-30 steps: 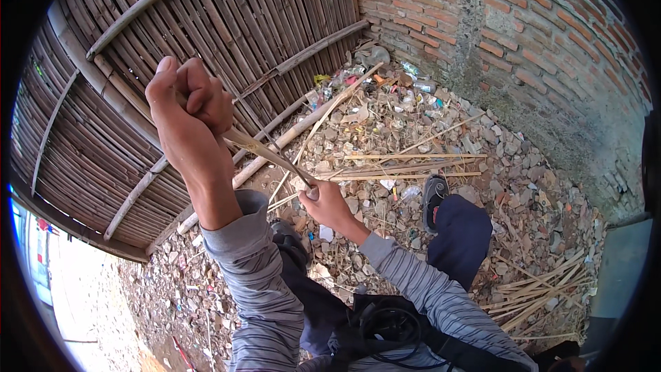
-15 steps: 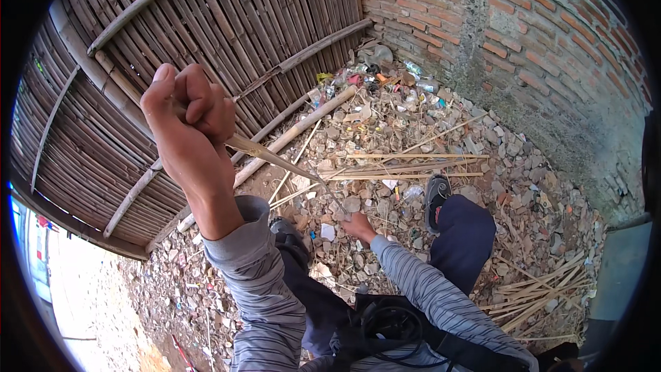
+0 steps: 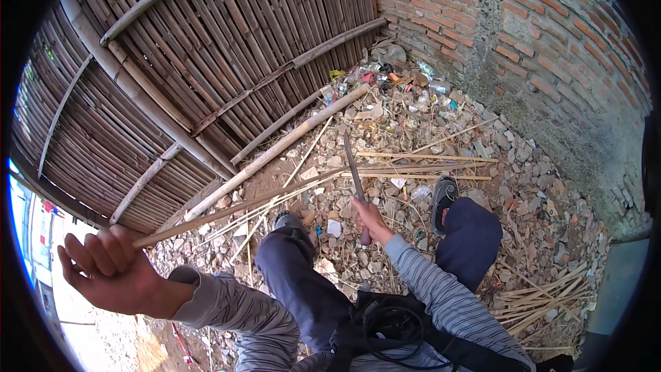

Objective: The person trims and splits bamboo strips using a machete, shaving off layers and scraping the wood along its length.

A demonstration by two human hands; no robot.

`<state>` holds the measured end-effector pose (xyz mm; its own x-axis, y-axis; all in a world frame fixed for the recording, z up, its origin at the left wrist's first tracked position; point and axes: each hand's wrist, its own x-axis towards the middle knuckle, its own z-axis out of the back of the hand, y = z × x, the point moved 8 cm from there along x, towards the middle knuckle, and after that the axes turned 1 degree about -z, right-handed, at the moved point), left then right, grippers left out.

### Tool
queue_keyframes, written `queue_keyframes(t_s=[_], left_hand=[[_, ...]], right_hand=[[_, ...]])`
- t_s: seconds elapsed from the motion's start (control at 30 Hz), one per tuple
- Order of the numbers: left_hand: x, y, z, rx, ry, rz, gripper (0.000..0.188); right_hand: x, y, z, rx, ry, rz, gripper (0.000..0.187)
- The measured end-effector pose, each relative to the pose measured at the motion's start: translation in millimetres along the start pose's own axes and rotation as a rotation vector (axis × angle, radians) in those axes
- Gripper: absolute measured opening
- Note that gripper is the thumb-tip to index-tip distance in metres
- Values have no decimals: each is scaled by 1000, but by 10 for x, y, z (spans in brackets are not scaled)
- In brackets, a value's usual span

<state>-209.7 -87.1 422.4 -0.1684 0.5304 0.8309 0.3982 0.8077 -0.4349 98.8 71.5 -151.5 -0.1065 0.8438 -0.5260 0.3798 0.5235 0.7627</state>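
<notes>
At the far left, my left hand (image 3: 113, 269) is closed around one end of a long, thin bamboo strip (image 3: 227, 211). The strip runs away to the right, just above the ground, and its far part overlaps other strips. In my right hand (image 3: 372, 218), held low between my feet, is a long knife (image 3: 354, 171) with a dark handle. Its narrow blade points away from me and crosses in front of the strips; I cannot tell whether it touches the held one. Several loose bamboo strips (image 3: 427, 176) lie on the rubble ahead of my right foot.
A bamboo-slat wall (image 3: 227, 48) rises at the left, a brick wall (image 3: 441, 14) at the back and right. Along the slat wall's foot lies a bamboo pole (image 3: 289, 138). Litter (image 3: 392, 72) fills the far corner. More cut strips (image 3: 544, 296) are heaped at the lower right.
My left hand has swung down and to the left with the bamboo strip, which now stretches out lower. The knife in my right hand has turned, so its blade shows and points away.
</notes>
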Motion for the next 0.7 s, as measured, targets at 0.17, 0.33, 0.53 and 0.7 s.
queue_keyframes(t_s=[0.17, 0.33, 0.53, 0.7], left_hand=[[-554, -292, 508, -174, -58, -79, 47], [-912, 78, 777, -449, -150, -152, 42], [-1245, 637, 756, -342, -237, -14, 24], [-1666, 1171, 600, -355, -287, 186, 20]], right_hand=[[-314, 1210, -455, 214, 12, 208, 46], [-561, 2247, -366, 188, -17, 498, 26], [-830, 3192, 89, 238, -80, 634, 23], [-907, 3691, 541, 313, 27, 648, 25]])
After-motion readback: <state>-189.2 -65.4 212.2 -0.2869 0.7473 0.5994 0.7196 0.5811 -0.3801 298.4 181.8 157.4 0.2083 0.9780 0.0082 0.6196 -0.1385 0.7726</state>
